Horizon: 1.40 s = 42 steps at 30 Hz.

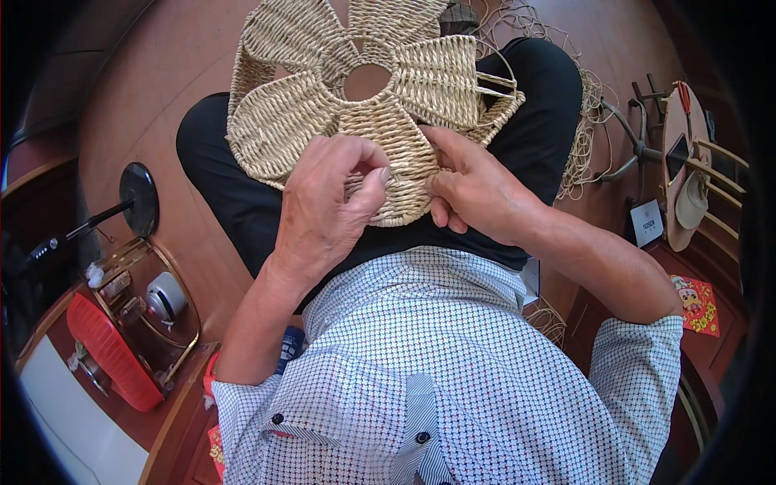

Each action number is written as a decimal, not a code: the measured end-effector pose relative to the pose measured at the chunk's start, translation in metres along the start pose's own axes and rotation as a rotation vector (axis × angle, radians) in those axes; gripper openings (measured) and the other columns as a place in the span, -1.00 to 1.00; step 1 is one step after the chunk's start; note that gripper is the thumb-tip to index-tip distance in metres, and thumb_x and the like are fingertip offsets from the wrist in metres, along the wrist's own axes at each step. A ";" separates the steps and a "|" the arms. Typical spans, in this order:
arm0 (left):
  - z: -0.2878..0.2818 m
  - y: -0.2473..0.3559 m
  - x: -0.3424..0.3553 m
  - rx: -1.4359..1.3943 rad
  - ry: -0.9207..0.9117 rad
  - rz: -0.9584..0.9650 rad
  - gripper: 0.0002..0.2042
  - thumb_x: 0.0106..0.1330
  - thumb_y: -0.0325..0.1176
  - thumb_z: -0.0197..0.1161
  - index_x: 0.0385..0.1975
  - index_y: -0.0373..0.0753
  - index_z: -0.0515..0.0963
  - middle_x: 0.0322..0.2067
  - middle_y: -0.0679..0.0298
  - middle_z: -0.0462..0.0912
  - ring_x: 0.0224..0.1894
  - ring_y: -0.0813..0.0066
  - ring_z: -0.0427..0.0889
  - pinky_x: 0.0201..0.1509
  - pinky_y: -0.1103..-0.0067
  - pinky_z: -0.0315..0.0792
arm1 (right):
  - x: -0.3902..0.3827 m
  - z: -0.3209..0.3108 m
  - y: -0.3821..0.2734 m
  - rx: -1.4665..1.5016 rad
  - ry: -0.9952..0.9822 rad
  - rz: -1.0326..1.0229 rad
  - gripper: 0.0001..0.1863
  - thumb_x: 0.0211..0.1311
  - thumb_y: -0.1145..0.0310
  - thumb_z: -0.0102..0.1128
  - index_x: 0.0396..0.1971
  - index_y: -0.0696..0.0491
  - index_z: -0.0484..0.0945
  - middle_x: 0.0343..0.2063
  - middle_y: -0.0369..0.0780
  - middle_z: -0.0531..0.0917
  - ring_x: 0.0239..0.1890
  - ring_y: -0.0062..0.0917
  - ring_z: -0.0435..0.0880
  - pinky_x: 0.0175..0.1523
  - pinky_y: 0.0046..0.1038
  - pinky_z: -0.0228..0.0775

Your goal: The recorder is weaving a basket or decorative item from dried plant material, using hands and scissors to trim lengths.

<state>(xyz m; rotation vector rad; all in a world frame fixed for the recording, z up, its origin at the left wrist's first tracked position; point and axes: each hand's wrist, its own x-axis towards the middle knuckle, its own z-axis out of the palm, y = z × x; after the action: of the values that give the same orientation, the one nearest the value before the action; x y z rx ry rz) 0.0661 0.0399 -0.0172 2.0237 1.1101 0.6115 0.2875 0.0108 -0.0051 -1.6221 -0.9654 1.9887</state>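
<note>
A flower-shaped woven straw piece, with rounded petals around a central hole, rests across my lap. My left hand is closed over the lower petal, its index finger curled against the thumb; anything between those fingertips is too small to make out. My right hand grips the right edge of that same lower petal, thumb on top and fingers curled around the side. Thin bare rods and a loose strand show at the piece's right side.
A coil of loose cord lies right of my knee. A chair with hat and phone stands at the right. At the left are a black stand, a trolley and a red tray. Red printed paper lies at lower right.
</note>
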 end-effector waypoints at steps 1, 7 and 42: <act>0.001 0.003 -0.001 0.000 0.009 0.007 -0.90 0.38 -0.52 0.34 -0.18 -0.29 0.59 -0.28 0.29 0.67 -0.28 0.46 0.62 -0.16 0.50 0.52 | -0.002 0.001 0.001 0.008 -0.006 -0.019 -0.32 0.46 0.63 -0.05 0.56 0.29 0.13 -0.36 -0.23 0.61 -0.53 -0.65 0.60 -0.54 -0.57 0.44; 0.019 0.017 -0.003 -0.573 -0.076 -0.424 -0.90 0.46 -0.45 0.31 -0.15 -0.31 0.57 -0.31 0.18 0.70 -0.41 0.31 0.65 -0.27 0.45 0.54 | -0.001 0.002 0.005 0.002 0.061 -0.051 -0.29 0.53 0.59 -0.02 0.61 0.28 0.06 -0.31 -0.23 0.51 -0.56 -0.65 0.55 -0.55 -0.57 0.37; 0.052 0.012 -0.010 0.228 0.161 0.236 -0.60 0.27 -0.64 0.40 0.12 -0.24 0.65 -0.25 0.17 0.70 -0.18 0.17 0.70 -0.10 0.33 0.57 | -0.008 -0.014 0.005 -0.122 0.027 -0.129 -0.35 0.50 0.67 -0.13 0.57 0.28 0.15 0.18 0.09 0.64 -0.41 -0.53 0.79 -0.39 -0.49 0.62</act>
<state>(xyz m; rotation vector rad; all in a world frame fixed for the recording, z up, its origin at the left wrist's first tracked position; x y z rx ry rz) 0.1032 0.0071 -0.0401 2.3582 1.0815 0.8107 0.3035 0.0054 -0.0043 -1.6019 -1.1711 1.8492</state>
